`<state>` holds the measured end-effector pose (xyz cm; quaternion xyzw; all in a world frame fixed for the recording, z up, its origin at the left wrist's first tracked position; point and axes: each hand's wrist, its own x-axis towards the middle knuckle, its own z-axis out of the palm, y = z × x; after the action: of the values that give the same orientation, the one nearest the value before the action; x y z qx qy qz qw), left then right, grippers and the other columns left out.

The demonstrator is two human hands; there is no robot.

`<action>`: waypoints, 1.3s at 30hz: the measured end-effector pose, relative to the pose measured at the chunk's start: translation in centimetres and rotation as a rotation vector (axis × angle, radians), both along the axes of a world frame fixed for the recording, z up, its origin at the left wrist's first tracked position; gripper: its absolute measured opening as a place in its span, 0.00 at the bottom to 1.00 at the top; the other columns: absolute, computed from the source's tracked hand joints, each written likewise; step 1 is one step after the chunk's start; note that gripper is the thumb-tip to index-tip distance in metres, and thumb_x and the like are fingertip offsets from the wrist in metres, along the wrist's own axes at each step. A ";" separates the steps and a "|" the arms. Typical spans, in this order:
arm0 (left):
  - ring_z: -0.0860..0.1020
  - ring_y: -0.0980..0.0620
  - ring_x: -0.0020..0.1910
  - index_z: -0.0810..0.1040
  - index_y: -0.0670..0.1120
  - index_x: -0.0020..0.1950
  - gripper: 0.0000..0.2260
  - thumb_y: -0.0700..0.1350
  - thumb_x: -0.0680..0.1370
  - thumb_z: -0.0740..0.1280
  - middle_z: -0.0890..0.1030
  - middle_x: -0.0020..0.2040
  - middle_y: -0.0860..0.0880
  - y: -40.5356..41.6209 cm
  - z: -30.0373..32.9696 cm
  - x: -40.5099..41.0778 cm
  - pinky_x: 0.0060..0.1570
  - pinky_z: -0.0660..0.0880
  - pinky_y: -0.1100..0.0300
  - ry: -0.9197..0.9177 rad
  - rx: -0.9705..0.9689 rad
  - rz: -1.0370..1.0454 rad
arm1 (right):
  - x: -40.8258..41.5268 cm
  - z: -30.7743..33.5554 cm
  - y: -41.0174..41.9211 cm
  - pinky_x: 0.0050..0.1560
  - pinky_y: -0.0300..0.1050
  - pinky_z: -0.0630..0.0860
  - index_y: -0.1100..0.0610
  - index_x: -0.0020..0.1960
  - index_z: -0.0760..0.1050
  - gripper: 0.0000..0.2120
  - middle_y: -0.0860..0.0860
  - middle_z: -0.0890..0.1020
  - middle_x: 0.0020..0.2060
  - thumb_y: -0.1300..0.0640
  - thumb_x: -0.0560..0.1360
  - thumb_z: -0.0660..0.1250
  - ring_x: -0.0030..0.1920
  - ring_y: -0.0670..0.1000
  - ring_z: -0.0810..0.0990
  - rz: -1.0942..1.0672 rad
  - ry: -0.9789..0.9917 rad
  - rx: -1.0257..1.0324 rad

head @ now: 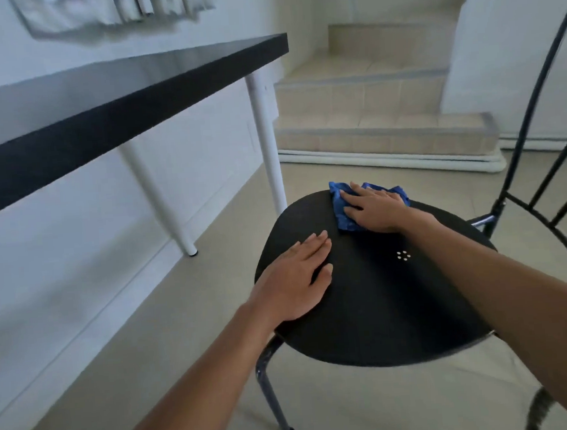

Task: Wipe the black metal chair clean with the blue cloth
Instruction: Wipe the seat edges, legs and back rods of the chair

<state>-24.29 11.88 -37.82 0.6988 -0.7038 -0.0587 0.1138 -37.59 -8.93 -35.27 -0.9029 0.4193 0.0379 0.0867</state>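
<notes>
The black metal chair (376, 309) stands in front of me, its round seat facing up and its curved wire back (539, 150) rising on the right. A crumpled blue cloth (342, 210) lies on the far edge of the seat. My right hand (375, 208) presses flat on the cloth with straight fingers, covering most of it. On the seat's left side my left hand (297, 281) rests palm down, fingers straight and together, holding nothing.
A black-topped table (99, 100) with white legs (265, 142) stands close on the left. Tiled steps (368, 108) rise behind the chair. White fabric (110, 8) hangs on the wall above the table. Beige floor surrounds the chair legs (275, 400).
</notes>
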 end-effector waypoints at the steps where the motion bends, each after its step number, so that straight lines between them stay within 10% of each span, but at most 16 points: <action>1: 0.45 0.62 0.83 0.51 0.51 0.85 0.26 0.54 0.88 0.49 0.47 0.85 0.58 0.0 0.1 0.0 0.82 0.43 0.62 -0.015 0.016 -0.003 | 0.0 -0.1 -0.1 0.77 0.61 0.49 0.43 0.82 0.48 0.27 0.47 0.45 0.82 0.42 0.85 0.47 0.81 0.56 0.49 0.006 0.007 -0.006; 25: 0.45 0.60 0.83 0.48 0.52 0.85 0.28 0.59 0.87 0.47 0.47 0.85 0.56 2.0 0.0 -1.3 0.74 0.40 0.64 0.000 0.022 0.061 | 5.5 2.1 4.2 0.77 0.62 0.52 0.45 0.80 0.58 0.23 0.51 0.49 0.82 0.47 0.86 0.50 0.81 0.57 0.48 0.304 0.134 -0.042; 29: 0.42 0.61 0.83 0.46 0.51 0.85 0.29 0.59 0.87 0.47 0.44 0.85 0.58 2.3 0.0 -1.2 0.76 0.39 0.64 0.018 0.057 0.069 | 2.1 1.8 1.4 0.77 0.62 0.54 0.53 0.81 0.56 0.23 0.54 0.49 0.82 0.55 0.86 0.50 0.81 0.61 0.46 0.142 0.123 -0.048; 39: 0.41 0.55 0.84 0.44 0.47 0.85 0.27 0.55 0.88 0.43 0.42 0.86 0.52 -0.3 -0.1 0.7 0.83 0.41 0.57 0.010 0.117 0.178 | -8.9 -0.6 2.4 0.76 0.60 0.52 0.40 0.81 0.53 0.25 0.47 0.48 0.82 0.41 0.84 0.47 0.80 0.59 0.55 -0.223 0.040 -0.122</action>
<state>-23.62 11.56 -37.92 0.7638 -0.6336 -0.0925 0.0811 -46.49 -6.53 -35.85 -0.8533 0.5204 0.0201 0.0270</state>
